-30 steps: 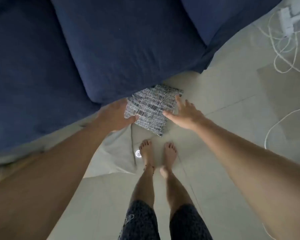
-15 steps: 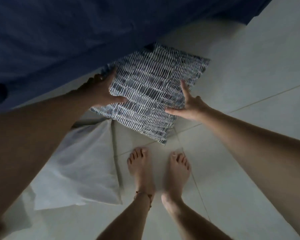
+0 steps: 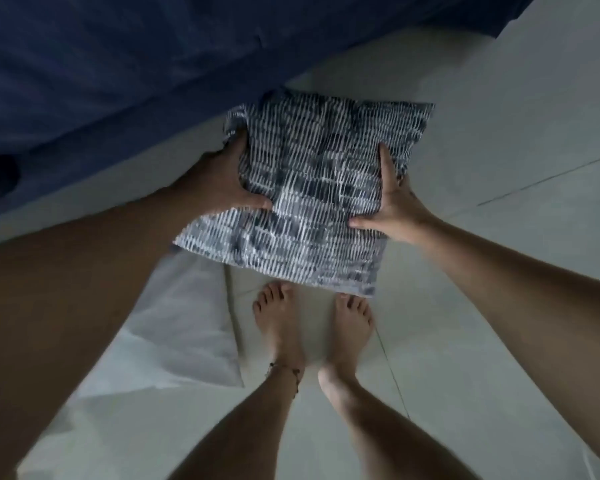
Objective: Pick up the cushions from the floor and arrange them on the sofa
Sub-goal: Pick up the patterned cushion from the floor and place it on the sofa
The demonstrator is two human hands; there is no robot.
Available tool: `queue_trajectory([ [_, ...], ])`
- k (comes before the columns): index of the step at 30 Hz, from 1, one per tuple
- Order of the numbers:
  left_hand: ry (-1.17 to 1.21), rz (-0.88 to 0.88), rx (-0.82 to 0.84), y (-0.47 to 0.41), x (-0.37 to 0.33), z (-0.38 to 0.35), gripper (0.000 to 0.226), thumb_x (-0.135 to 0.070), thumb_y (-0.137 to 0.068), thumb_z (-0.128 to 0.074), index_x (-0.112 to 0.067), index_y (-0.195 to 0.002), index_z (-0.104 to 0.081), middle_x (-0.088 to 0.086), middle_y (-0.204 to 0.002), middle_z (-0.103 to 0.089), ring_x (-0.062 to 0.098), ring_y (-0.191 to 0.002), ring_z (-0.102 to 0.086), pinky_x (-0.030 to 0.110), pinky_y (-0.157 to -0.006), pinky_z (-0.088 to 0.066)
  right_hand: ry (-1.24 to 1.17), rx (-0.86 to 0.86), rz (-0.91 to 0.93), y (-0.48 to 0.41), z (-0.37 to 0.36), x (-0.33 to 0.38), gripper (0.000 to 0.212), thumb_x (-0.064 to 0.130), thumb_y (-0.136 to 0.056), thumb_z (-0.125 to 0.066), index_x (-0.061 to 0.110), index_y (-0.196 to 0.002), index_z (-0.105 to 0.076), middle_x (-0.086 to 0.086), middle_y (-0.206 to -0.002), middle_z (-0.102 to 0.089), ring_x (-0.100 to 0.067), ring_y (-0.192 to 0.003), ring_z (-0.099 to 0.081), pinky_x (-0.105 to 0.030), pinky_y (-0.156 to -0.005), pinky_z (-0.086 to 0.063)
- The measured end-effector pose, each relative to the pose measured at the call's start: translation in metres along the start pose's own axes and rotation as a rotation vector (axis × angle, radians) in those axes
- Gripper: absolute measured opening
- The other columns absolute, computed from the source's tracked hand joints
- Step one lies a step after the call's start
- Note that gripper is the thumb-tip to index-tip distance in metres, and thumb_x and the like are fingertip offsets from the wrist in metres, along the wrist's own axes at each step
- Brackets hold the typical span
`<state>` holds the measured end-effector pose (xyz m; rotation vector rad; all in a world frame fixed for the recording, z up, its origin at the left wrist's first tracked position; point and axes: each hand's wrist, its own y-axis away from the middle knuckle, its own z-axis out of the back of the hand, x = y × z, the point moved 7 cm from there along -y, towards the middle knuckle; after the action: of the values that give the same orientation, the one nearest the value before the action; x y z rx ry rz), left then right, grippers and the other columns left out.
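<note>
A square cushion with a dark blue and white dashed pattern [image 3: 319, 192] is held in front of me, just off the floor by the sofa's front. My left hand [image 3: 219, 183] grips its left edge, thumb on top. My right hand [image 3: 392, 206] clasps its right edge, fingers spread along the side. A plain white cushion [image 3: 174, 327] lies on the floor at the lower left, partly under my left forearm. The dark blue sofa [image 3: 136, 64] fills the top and left of the view.
My bare feet [image 3: 312, 327] stand on the pale tiled floor [image 3: 499, 323] right below the patterned cushion. The white cushion lies directly left of my left foot. Open floor stretches to the right.
Both hands closed on the patterned cushion's edges and drew it out from the sofa's base toward me, lifting it. The camera dipped lower and closer to the floor.
</note>
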<state>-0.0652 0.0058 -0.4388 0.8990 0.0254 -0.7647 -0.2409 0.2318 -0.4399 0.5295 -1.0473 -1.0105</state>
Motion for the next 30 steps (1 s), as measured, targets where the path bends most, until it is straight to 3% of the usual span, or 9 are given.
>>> queue_trajectory([
  [2,0.055,-0.066,0.053,0.004,-0.019,0.053,0.142,-0.076,-0.050,-0.085,-0.034,-0.160,-0.008,0.008,-0.158,-0.046,0.031,-0.134,-0.053,0.035,-0.105,-0.043,0.101,0.031,-0.011,0.039,0.020,0.010,0.139,0.033,-0.074,-0.087,0.049,-0.150,0.028,-0.025,-0.165,0.015,-0.043,-0.136,-0.048,-0.030,-0.088,-0.044],
  [4,0.053,-0.028,0.140,0.050,-0.043,0.063,0.145,-0.073,-0.055,-0.087,-0.028,-0.164,-0.002,0.012,-0.159,-0.044,0.033,-0.133,-0.054,0.032,-0.102,-0.043,0.176,0.042,-0.007,0.085,0.043,0.023,0.138,0.037,-0.074,-0.086,0.047,-0.151,0.028,-0.030,-0.164,0.012,-0.043,-0.129,-0.055,-0.038,-0.092,-0.050],
  [8,0.155,-0.046,0.167,0.139,-0.081,0.091,0.146,-0.071,-0.059,-0.086,-0.028,-0.164,0.006,0.018,-0.158,-0.044,0.033,-0.121,-0.061,0.038,-0.100,-0.048,0.257,0.039,-0.003,0.182,0.095,0.051,0.137,0.042,-0.074,-0.085,0.045,-0.152,0.028,-0.030,-0.164,0.008,-0.043,-0.135,-0.049,-0.043,-0.101,-0.047],
  [11,0.190,-0.054,0.152,0.192,-0.111,0.136,0.146,-0.076,-0.056,-0.084,-0.029,-0.164,0.004,0.015,-0.159,-0.043,0.034,-0.131,-0.054,0.046,-0.109,-0.045,0.307,0.022,0.009,0.245,0.140,0.084,0.136,0.044,-0.075,-0.084,0.045,-0.152,0.028,-0.031,-0.164,0.005,-0.045,-0.133,-0.051,-0.048,-0.105,-0.046],
  [14,0.232,-0.053,0.091,0.233,-0.134,0.188,0.147,-0.083,-0.049,-0.079,-0.035,-0.164,0.000,0.008,-0.158,-0.045,0.024,-0.131,-0.053,0.039,-0.112,-0.040,0.348,-0.029,0.061,0.287,0.188,0.125,0.135,0.045,-0.075,-0.083,0.039,-0.154,0.026,-0.029,-0.164,-0.007,-0.043,-0.129,-0.053,-0.048,-0.103,-0.045],
  [17,0.241,-0.048,0.017,0.261,-0.151,0.245,0.146,-0.089,-0.045,-0.073,-0.041,-0.162,0.001,0.007,-0.156,-0.046,0.009,-0.115,-0.054,0.026,-0.102,-0.036,0.374,-0.073,0.153,0.308,0.232,0.173,0.133,0.044,-0.076,-0.083,0.030,-0.157,0.021,-0.019,-0.151,-0.027,-0.027,-0.099,-0.058,-0.035,-0.080,-0.049],
  [21,0.210,-0.070,-0.060,0.281,-0.166,0.321,0.138,-0.085,-0.055,-0.076,-0.047,-0.160,0.005,-0.007,-0.116,-0.062,0.005,-0.078,-0.067,0.029,-0.080,-0.054,0.350,-0.111,0.246,0.316,0.280,0.241,0.130,0.038,-0.078,-0.084,0.028,-0.159,0.017,-0.014,-0.156,-0.023,-0.029,-0.111,-0.058,-0.034,-0.086,-0.047],
  [23,0.221,-0.085,-0.118,0.283,-0.168,0.360,0.136,-0.084,-0.058,-0.076,-0.047,-0.160,0.007,-0.006,-0.107,-0.065,0.008,-0.070,-0.068,0.029,-0.074,-0.058,0.366,-0.152,0.298,0.312,0.301,0.275,0.131,0.038,-0.077,-0.084,0.030,-0.159,0.017,-0.013,-0.152,-0.027,-0.027,-0.100,-0.059,-0.035,-0.082,-0.049],
  [30,0.145,-0.065,-0.311,0.244,-0.146,0.490,0.134,-0.074,-0.070,-0.076,-0.038,-0.161,0.015,0.018,-0.154,-0.042,0.022,-0.107,-0.063,0.038,-0.090,-0.047,0.426,-0.279,0.450,0.253,0.359,0.399,0.126,0.044,-0.078,-0.082,0.033,-0.159,0.014,-0.010,-0.141,-0.029,-0.013,-0.081,-0.052,-0.029,-0.073,-0.046],
])
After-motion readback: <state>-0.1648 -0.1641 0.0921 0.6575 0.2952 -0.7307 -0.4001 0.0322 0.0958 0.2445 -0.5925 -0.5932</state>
